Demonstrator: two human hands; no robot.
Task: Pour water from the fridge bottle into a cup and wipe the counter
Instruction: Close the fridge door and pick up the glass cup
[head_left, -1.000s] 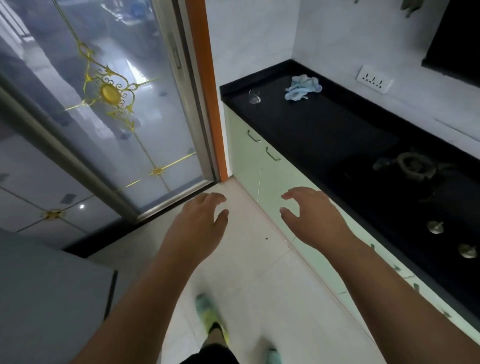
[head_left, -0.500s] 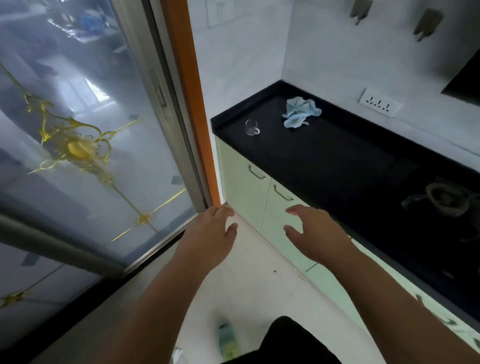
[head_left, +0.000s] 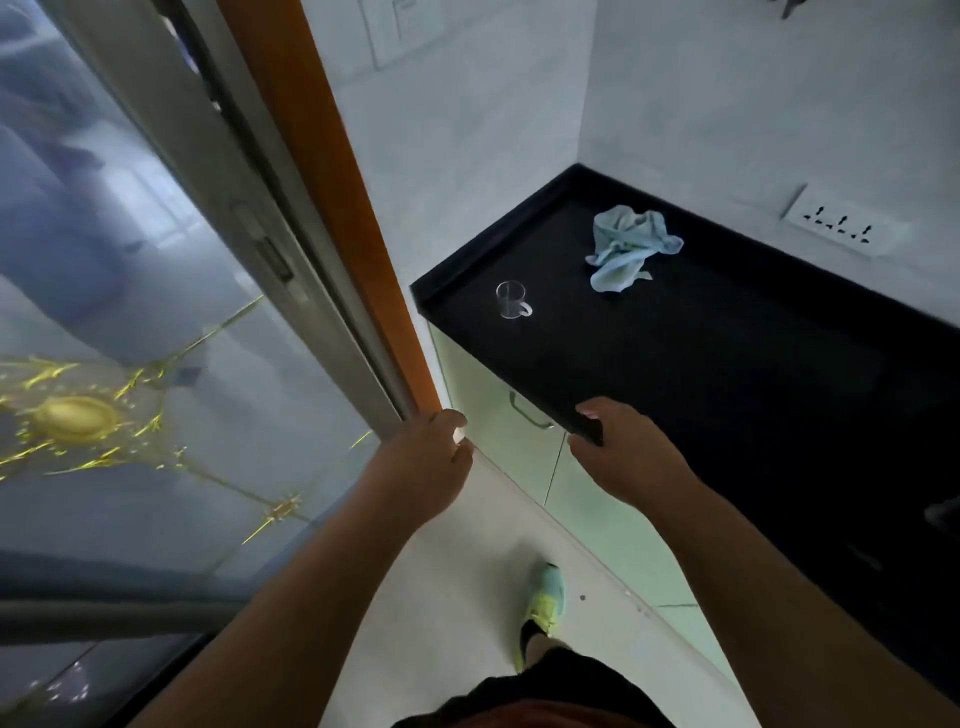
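Observation:
A small clear glass cup (head_left: 511, 299) with a handle stands near the left end of the black counter (head_left: 701, 364). A crumpled light blue cloth (head_left: 626, 247) lies behind it toward the corner. My left hand (head_left: 423, 465) hangs in the air near the orange door frame, fingers loosely curled, holding nothing. My right hand (head_left: 623, 457) is in front of the counter's front edge, relaxed and empty. No bottle or fridge is in view.
A sliding glass door (head_left: 130, 338) with gold ornament and an orange frame (head_left: 332, 208) fills the left. Pale green cabinet doors (head_left: 498, 431) sit under the counter. A wall socket (head_left: 844, 226) is behind the counter. My foot (head_left: 543, 605) is on the tiled floor.
I have stepped closer to the counter's left end; cup and cloth now look nearer. Both hands stay raised and empty, the right one now at the counter's edge.

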